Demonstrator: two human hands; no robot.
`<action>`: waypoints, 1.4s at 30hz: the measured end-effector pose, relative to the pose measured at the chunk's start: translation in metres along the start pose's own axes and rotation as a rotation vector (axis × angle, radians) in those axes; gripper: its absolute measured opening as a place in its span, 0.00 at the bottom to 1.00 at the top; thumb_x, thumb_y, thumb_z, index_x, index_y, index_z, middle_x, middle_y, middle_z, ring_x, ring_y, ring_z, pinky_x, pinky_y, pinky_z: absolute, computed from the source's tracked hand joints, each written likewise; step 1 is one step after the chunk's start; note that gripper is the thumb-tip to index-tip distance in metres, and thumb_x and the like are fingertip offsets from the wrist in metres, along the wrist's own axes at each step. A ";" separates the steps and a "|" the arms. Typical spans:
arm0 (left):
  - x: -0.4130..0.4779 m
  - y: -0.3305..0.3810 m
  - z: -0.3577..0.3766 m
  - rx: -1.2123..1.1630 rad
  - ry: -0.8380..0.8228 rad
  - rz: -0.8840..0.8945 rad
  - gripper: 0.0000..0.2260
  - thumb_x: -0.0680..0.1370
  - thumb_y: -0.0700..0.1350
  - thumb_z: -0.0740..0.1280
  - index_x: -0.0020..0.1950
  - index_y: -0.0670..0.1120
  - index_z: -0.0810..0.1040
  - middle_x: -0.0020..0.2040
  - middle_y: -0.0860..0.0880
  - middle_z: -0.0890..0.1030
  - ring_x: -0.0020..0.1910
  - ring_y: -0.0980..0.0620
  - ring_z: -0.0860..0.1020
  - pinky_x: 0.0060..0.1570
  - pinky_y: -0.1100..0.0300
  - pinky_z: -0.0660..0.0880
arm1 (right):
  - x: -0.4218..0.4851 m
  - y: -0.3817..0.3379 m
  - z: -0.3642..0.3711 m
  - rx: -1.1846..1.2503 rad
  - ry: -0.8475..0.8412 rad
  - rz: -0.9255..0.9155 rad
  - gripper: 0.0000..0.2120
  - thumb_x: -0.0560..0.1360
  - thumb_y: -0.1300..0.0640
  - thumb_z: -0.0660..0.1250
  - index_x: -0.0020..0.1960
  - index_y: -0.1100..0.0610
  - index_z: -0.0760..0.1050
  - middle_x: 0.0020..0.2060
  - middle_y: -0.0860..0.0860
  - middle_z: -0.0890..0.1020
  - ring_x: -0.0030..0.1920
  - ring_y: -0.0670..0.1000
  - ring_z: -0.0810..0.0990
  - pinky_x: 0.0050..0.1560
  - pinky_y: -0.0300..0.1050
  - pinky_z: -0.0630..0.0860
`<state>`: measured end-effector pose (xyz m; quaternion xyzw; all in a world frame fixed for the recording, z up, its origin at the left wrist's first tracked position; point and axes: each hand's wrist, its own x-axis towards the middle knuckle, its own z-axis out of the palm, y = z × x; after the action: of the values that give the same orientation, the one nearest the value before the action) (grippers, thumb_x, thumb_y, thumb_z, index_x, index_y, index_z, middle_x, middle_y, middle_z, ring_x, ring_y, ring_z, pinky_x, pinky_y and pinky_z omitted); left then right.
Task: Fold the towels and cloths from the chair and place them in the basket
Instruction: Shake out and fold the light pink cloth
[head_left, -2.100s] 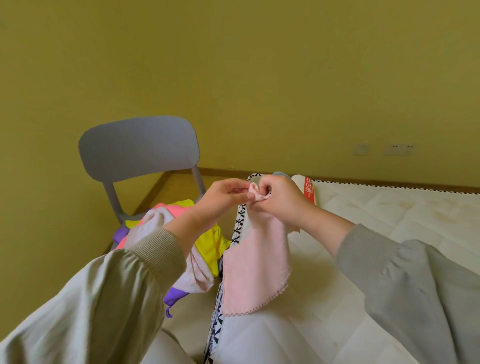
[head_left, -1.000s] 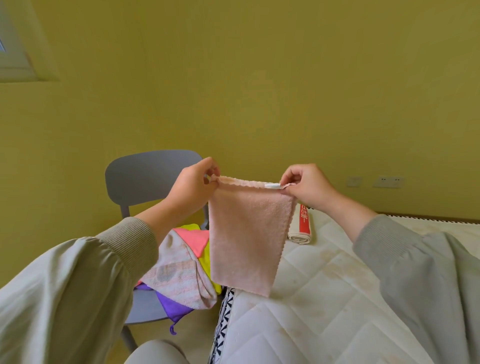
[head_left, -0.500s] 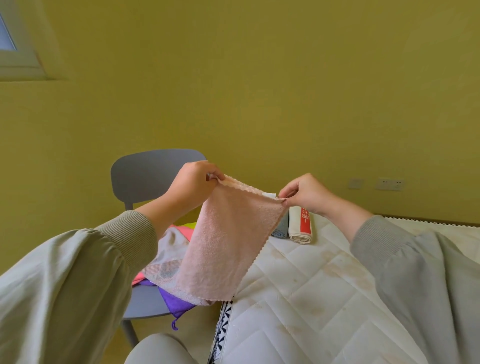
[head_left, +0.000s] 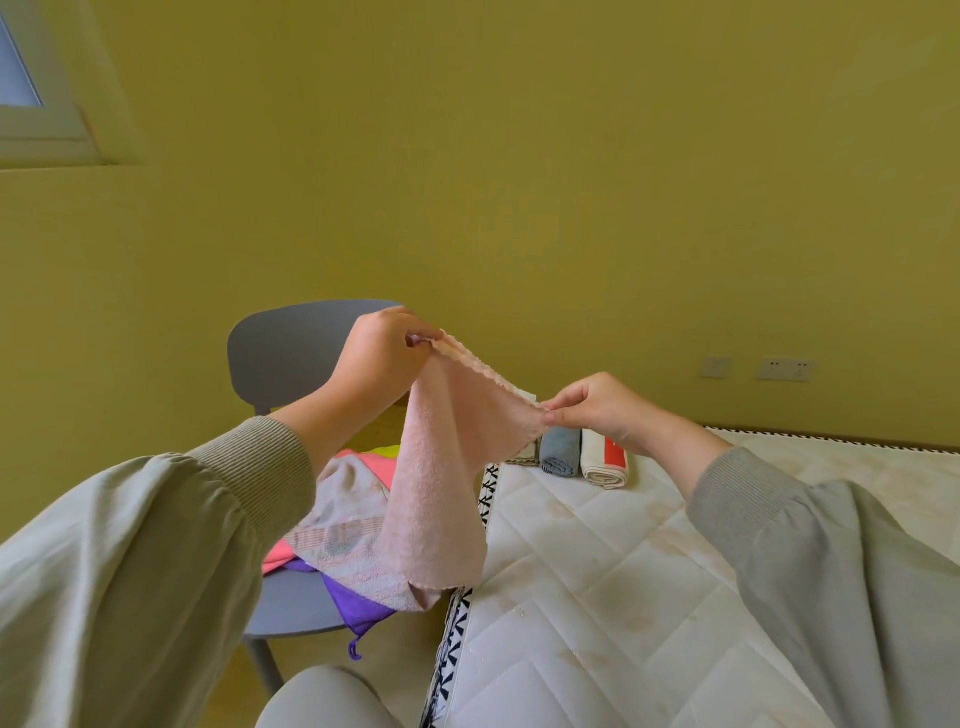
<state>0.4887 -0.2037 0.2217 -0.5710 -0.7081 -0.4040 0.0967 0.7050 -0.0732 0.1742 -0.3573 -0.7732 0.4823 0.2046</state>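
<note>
Early in one fold: holding cloth (head_left: 441, 467) taut in the air by top corners, pinched in left hand (head_left: 382, 353), higher, and right hand (head_left: 597, 410), lower, between chair (head_left: 291, 348) at left and mattress (head_left: 597, 597) at right. Next, likely: level the edge, bring corners together evenly. No basket in view.

Left hand (head_left: 382, 353) raised higher than right hand (head_left: 597, 410), both pinching.

Nothing legible: the red label (head_left: 614, 451) on the rolled white towel (head_left: 601, 467) beside the right grip (head_left: 597, 410) is blurred.
</note>
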 end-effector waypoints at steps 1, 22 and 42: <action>0.000 0.000 0.000 -0.010 0.003 0.002 0.11 0.74 0.33 0.65 0.51 0.43 0.85 0.46 0.47 0.82 0.44 0.49 0.79 0.49 0.57 0.75 | 0.001 0.001 0.002 -0.003 0.013 0.005 0.03 0.70 0.64 0.74 0.43 0.62 0.81 0.49 0.54 0.83 0.54 0.49 0.79 0.61 0.43 0.71; -0.007 -0.008 0.005 0.182 -0.055 0.140 0.12 0.74 0.33 0.65 0.50 0.43 0.85 0.48 0.47 0.81 0.45 0.45 0.78 0.46 0.53 0.75 | 0.008 -0.014 -0.002 -0.269 0.501 -0.121 0.04 0.66 0.68 0.73 0.35 0.61 0.80 0.29 0.44 0.77 0.32 0.43 0.73 0.30 0.32 0.65; -0.005 -0.010 0.020 -0.467 -0.131 -0.409 0.08 0.80 0.49 0.63 0.45 0.46 0.76 0.39 0.47 0.79 0.39 0.49 0.77 0.48 0.47 0.78 | 0.018 -0.023 -0.006 0.081 0.399 -0.083 0.12 0.81 0.63 0.54 0.44 0.55 0.74 0.35 0.50 0.74 0.35 0.47 0.71 0.35 0.41 0.68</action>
<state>0.4877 -0.1940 0.2008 -0.4483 -0.7010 -0.5293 -0.1660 0.6885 -0.0625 0.1970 -0.4052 -0.7114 0.4239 0.3874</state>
